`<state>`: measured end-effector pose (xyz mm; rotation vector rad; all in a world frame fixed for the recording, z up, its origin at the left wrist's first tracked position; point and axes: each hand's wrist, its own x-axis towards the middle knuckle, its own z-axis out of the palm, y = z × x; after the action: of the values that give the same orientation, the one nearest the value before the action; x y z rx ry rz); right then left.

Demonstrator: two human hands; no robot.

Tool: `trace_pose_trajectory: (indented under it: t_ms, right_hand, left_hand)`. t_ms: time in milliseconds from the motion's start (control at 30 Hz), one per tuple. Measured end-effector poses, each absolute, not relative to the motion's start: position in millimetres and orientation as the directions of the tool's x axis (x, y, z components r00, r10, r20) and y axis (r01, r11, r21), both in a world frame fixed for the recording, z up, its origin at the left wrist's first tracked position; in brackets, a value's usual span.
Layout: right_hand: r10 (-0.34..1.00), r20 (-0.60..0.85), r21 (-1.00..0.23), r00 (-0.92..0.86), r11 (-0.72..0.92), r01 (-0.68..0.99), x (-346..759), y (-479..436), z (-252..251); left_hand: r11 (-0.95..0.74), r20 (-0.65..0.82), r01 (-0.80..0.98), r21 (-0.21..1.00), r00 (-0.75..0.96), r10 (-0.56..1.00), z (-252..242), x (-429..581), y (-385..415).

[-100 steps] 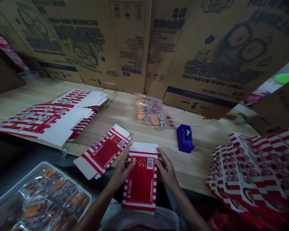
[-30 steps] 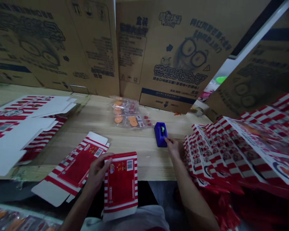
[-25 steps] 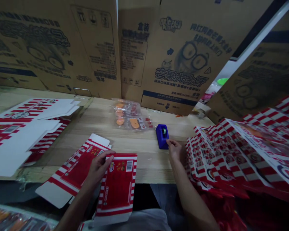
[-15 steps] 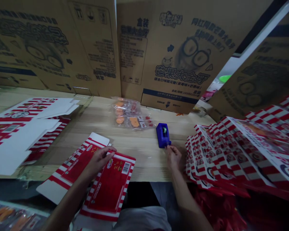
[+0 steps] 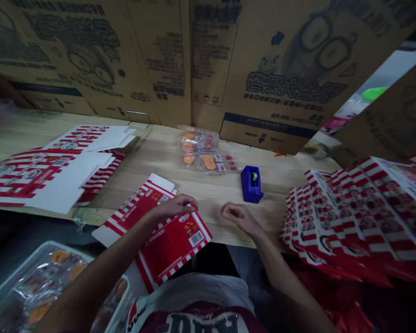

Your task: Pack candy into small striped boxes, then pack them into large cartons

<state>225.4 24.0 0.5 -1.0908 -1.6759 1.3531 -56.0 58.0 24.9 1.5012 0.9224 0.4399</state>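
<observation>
My left hand [image 5: 177,205] is closed over the upper edge of a flat red-and-white striped carton [image 5: 173,249], which leans over the table's front edge toward my lap. Under my forearm lies another flat red carton [image 5: 138,206], its white flap pointing away from me. To the right of the carton, my right hand [image 5: 241,216] hovers just above the table with its fingers pinched; whatever they hold is too small to see. A blue tape dispenser [image 5: 251,189] stands beyond that hand, apart from it.
Clear packets of orange sweets [image 5: 208,152] lie at the back. Unfolded striped cartons [image 5: 65,166] are on the left, standing striped cartons [image 5: 333,217] on the right. Brown cardboard boxes [image 5: 208,111] wall the rear. A plastic tub [image 5: 48,245] of packets sits low left.
My right hand has left the tape dispenser's cutting end and come left toward the carton, fingers pinched. My left hand still grips the carton. The view has shifted left and down.
</observation>
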Motion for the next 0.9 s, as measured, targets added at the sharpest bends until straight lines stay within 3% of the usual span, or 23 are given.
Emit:
trace_pose_trajectory:
  t_ms: [67,133,233,300,367,467,600,733,833,900]
  right_hand:
    - [0.741,-0.018,-0.966,-0.671,0.159,0.202,201,24,15]
    - [0.679,-0.004,-0.929,-0.734,0.269,0.254,181,24,22]
    - [0.758,0.014,-0.802,-0.652,0.398,0.445,164,19,22]
    - [0.820,-0.010,-0.747,-0.573,0.375,0.549,160,14,18]
    - [0.862,-0.042,-0.769,-0.504,0.295,0.567,159,10,13]
    - [0.896,-0.101,-0.878,-0.432,0.125,0.463,162,7,10]
    - [0.823,-0.238,-0.971,-0.515,-0.185,0.154,165,6,13]
    - [0.705,-0.351,-0.802,-0.616,-0.566,-0.190,161,3,15]
    - [0.681,-0.332,-0.680,-0.653,-0.652,-0.334,154,2,11]
    - [0.689,-0.318,-0.694,-0.651,-0.637,-0.335,149,9,7]
  left_hand:
    - [0.078,-0.254,0.290,0.954,0.644,0.722,23,-50,57]
    - [0.079,-0.253,0.280,0.957,0.665,0.703,23,-46,53]
    - [0.088,-0.245,0.259,0.962,0.671,0.700,24,-46,48]
    - [0.087,-0.235,0.250,0.964,0.656,0.717,25,-49,45]
    - [0.080,-0.222,0.243,0.967,0.639,0.736,27,-52,42]
    - [0.073,-0.207,0.230,0.970,0.638,0.742,33,-54,40]
    - [0.078,-0.188,0.195,0.978,0.646,0.740,45,-53,35]
    - [0.079,-0.160,0.154,0.985,0.632,0.759,58,-54,32]
    - [0.096,-0.154,0.128,0.987,0.592,0.791,65,-58,31]
    - [0.129,-0.160,0.097,0.987,0.506,0.847,67,-64,29]
